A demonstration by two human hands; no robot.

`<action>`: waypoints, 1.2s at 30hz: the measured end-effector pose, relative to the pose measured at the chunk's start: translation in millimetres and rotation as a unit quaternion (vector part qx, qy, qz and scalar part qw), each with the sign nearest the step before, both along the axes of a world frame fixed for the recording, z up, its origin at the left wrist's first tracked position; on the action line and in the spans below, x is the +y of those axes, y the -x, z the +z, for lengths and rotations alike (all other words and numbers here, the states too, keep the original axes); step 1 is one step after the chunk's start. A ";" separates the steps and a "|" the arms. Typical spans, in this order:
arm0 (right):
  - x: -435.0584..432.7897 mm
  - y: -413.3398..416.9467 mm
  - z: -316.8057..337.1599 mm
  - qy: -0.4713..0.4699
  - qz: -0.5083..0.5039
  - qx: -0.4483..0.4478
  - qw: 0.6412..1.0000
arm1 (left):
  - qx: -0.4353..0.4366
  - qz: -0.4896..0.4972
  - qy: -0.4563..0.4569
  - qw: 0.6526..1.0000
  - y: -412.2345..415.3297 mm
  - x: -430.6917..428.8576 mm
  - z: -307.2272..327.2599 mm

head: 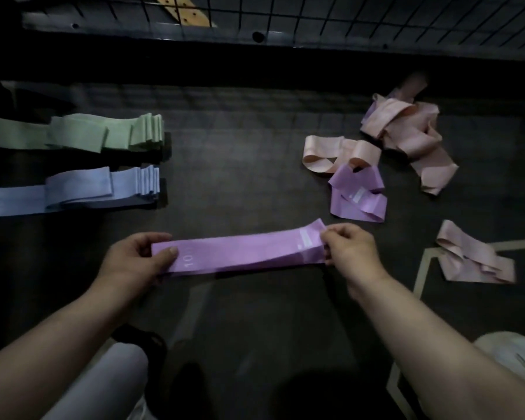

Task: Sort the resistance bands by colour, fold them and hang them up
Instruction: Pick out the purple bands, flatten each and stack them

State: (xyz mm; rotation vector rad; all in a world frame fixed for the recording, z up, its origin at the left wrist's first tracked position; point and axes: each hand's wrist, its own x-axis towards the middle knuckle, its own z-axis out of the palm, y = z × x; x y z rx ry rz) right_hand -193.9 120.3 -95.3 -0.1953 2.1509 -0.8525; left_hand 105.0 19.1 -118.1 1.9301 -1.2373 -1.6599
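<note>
A purple resistance band (243, 251) is stretched flat between both hands, low over the dark floor. My left hand (134, 259) grips its left end, thumb on top near a printed "10". My right hand (350, 248) pinches its right end by a white label. At the left lie a folded stack of green bands (103, 133) and, below it, a folded stack of blue bands (97, 187). At the right sits a loose purple band (358, 195), next to a tangled heap of pink bands (403, 131). Another pink band (473, 257) lies apart at the far right.
A black wire grid panel (361, 16) stands along the far edge, behind a dark rail with holes. A pale metal frame (422, 268) lies on the floor at the right. My knees show at the bottom left and bottom right.
</note>
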 end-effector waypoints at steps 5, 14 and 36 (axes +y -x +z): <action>20.6 -3.4 -16.5 -0.040 0.017 0.030 0.999 | -0.084 -0.046 0.047 0.994 -0.6 2.9 -6.0; 30.1 -2.0 -24.2 -0.058 0.083 0.090 0.991 | -0.177 -0.139 0.124 0.966 11.1 10.0 1.3; 4.7 21.8 -12.9 -0.131 0.545 0.239 0.793 | -0.292 -0.505 0.350 0.733 -8.7 5.3 -21.6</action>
